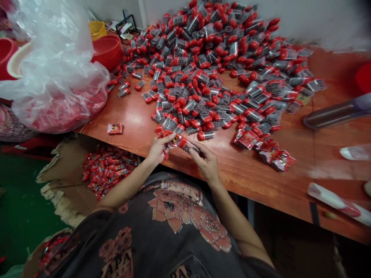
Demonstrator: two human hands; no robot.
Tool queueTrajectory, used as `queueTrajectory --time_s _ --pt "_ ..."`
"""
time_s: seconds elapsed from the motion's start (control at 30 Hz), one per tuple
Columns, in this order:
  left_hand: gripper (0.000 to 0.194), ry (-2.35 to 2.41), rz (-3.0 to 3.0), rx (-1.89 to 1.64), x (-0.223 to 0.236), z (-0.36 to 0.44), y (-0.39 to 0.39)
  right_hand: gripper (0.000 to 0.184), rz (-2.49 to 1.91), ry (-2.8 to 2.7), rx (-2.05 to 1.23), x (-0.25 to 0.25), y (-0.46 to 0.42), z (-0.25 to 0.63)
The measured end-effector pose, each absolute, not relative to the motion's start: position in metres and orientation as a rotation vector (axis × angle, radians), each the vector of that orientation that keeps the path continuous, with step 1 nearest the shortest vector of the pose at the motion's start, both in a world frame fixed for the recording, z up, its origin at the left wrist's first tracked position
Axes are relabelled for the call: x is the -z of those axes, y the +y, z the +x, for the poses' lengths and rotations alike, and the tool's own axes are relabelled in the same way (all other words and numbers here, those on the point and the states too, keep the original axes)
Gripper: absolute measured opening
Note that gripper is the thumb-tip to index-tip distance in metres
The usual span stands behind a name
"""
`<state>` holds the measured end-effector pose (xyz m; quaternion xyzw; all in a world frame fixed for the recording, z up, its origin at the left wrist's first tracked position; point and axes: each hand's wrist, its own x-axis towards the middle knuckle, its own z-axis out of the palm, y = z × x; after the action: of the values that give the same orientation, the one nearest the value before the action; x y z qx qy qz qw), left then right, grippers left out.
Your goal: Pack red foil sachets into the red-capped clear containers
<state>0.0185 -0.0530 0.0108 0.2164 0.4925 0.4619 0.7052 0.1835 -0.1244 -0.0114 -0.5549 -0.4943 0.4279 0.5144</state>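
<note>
At the table's front edge, both hands meet over one small clear tube with a red end [185, 144]. My right hand [207, 162] is closed, thumb and fingers pinching the clear end of this tube. My left hand [159, 150] is closed around red printed plastic wrappers [166, 151] at the tube's other end. Whether the tube sits inside a wrapper or against it, I cannot tell. Just beyond my hands spreads a big pile of red-capped clear tubes [199, 77] with dark contents. One loose tube [206, 135] lies close by my right hand.
More printed wrappers [247, 139] lie right of the pile, and a small red packet [115, 128] lies to the left. A carton [62, 173] below holds wrapped red pieces. A clear plastic bag [62, 77] stands by a red bowl [107, 50]. A long tube [333, 114] lies right.
</note>
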Motion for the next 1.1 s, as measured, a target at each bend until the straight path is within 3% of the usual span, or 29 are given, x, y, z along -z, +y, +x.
queueTrajectory --time_s 0.5,0.83,1.1 --pt "0.026 1.113 0.629 -0.986 -0.012 0.019 -0.058 0.029 -1.326 -1.417 -0.995 0.004 -0.12 0.202" --pt "0.032 1.101 0.662 -0.981 -0.016 0.022 -0.065 0.032 -1.349 -1.077 -1.126 0.013 -0.128 0.187" --pt "0.023 1.139 0.751 -0.906 0.002 0.032 -0.084 0.032 -1.344 -0.835 -1.164 0.021 -0.129 0.167"
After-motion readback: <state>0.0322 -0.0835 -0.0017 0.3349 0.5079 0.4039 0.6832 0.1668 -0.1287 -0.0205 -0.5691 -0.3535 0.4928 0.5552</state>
